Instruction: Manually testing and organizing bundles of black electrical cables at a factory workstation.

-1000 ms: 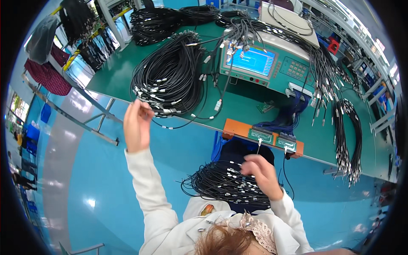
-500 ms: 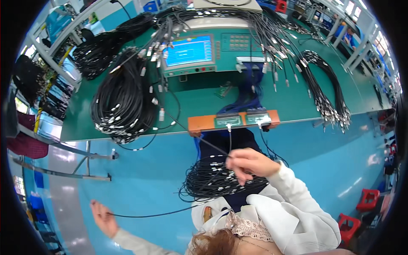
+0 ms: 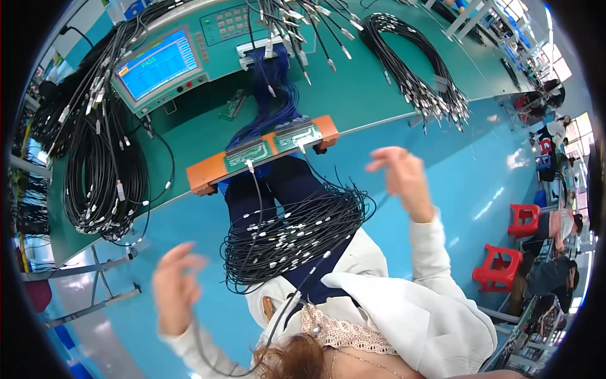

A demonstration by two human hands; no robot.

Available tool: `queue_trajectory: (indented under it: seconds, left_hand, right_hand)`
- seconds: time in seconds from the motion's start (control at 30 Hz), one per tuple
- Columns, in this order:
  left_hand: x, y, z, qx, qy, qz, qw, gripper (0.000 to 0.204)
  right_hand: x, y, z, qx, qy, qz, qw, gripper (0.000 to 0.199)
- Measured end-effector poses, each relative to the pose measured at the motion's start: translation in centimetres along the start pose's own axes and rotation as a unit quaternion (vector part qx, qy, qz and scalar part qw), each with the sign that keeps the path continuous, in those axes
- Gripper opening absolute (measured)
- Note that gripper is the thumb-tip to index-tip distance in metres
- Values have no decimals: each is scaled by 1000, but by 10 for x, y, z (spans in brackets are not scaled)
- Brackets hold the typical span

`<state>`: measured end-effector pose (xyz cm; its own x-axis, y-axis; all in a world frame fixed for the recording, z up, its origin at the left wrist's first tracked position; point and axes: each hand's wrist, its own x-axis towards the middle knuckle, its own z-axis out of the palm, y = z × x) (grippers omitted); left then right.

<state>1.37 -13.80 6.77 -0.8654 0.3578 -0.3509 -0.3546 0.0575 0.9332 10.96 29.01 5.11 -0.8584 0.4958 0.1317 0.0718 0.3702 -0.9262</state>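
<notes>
My left hand (image 3: 177, 287), smeared by motion, is raised at the lower left with its fingers bent. A thin black cable (image 3: 271, 336) loops down from beside its palm and back up towards my lap; the grip looks closed on it, though blur hides the detail. To the right of my lap, my right hand (image 3: 404, 180) is in the air with fingers stretched out and apart. Across my lap lies a thick bundle of black cables (image 3: 297, 237) with white tags. Two cables plug into green circuit boards (image 3: 248, 155) on an orange bar (image 3: 207, 172) at the table edge.
A tester (image 3: 201, 88) with a lit blue screen (image 3: 158, 65) stands on the green table (image 3: 353, 95). Cable bundles hang at its left (image 3: 104, 174) and lie at its right (image 3: 410, 63). Red stools (image 3: 497, 268) stand on the blue floor. People sit farther right.
The view has shifted right and turned. My right hand has left the cable near the boards and opened. My left hand has come in closer and higher. The screen's content has changed.
</notes>
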Motion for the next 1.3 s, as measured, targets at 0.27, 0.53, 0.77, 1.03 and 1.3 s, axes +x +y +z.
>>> queue_trajectory:
  seconds: [0.27,0.53,0.77,1.03,1.3]
  left_hand:
    - [80,-91,148,483,85,166,855,21]
    - [6,-91,51,219,233,-76,944,42]
    - [-46,-115,-169,-113,434,2,894,42]
    - [-22,-25,-99,-149,257,92,950,38]
    - [92,-64,108,-102,17,31,994,20]
  right_hand:
    - [1,57,127,-250,-3,-122,961,19]
    - [-39,102,11,-336,124,58,932,23]
    - [-17,134,-112,306,345,266,847,30]
    - [32,40,-55,211,119,105,964,26]
    - [16,49,115,219,-163,182,945,21]
